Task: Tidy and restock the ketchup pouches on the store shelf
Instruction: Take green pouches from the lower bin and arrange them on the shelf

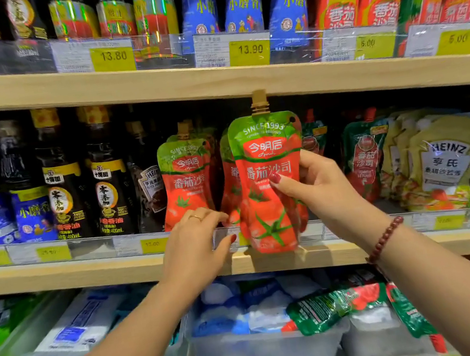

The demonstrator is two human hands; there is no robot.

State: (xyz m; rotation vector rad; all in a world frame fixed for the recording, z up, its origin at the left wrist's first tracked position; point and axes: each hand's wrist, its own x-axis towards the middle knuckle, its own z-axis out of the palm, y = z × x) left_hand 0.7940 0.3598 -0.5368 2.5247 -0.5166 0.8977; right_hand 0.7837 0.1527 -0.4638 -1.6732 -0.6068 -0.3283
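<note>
Right hand [324, 190] grips a ketchup pouch [268, 218] upright before the shelf [58, 279]; left hand [194, 246] pinches the price rail [93, 248], beside standing pouches [185, 173].

The pale wooden middle shelf [88, 274] has a clear plastic front rail [90, 248] bearing yellow price tags [53, 253]. On it stand dark glass bottles with black-and-yellow labels [65, 190] at the left, red-and-green spouted ketchup pouches [185, 173] in the middle, upright in files, and yellow-green Heinz pouches [442, 161] at the right, leaning.
</note>
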